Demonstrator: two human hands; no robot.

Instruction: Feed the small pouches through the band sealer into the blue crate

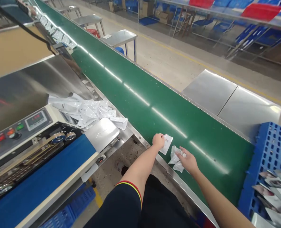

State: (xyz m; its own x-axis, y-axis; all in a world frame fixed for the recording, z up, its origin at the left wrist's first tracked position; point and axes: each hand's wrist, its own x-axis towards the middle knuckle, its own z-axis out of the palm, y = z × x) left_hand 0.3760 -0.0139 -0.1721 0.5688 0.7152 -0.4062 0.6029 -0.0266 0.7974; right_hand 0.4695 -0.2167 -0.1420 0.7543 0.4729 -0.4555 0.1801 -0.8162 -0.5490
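My left hand (158,141) is closed on the edge of a flat white pouch (167,144) with small dark print, held just over the near side of the green conveyor belt (140,85). To its right, my right hand (188,159) has its fingers closed on crumpled whitish pouches (176,155). These lie at the belt's near edge, partly covered by my fingers. How many pouches the right hand grips, I cannot tell.
Left of me stands a sealing machine with a blue belt (59,177) and a control panel (28,126). White pouches (90,110) are piled beside it. A blue crate (254,177) of pouches stands at right. Steel tables (121,38) line the far side.
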